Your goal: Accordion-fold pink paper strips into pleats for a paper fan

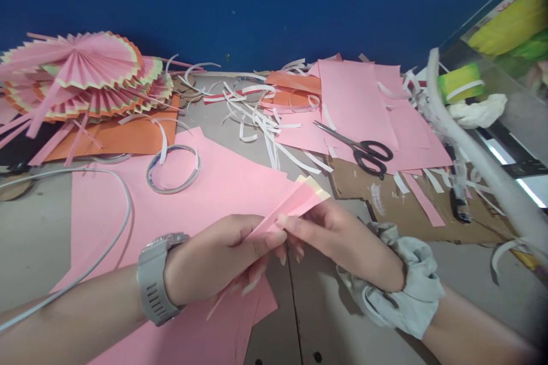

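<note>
A narrow strip of folded pink paper [295, 202] with pale yellow edges at its upper end is held between both hands over the table. My left hand [240, 251] pinches it from below left, thumb on top and fingers curled beneath. From the right, my right hand [329, 228] grips the upper part, its thumb beside the left thumb. The strip's lower end sticks out under the left fingers. Large pink sheets [222, 182] lie under and beyond my left hand. Beyond my right hand, black-handled scissors [363, 151] rest on pink paper and cardboard.
Finished pleated paper fans [81, 80] are piled at the far left on orange paper [141, 134]. A tape roll [149, 171] lies on the pink sheets. White paper strips [261, 117] litter the back. A cutter knife [460, 205] lies on cardboard [355, 182]. A white cable [126, 205] crosses my left forearm.
</note>
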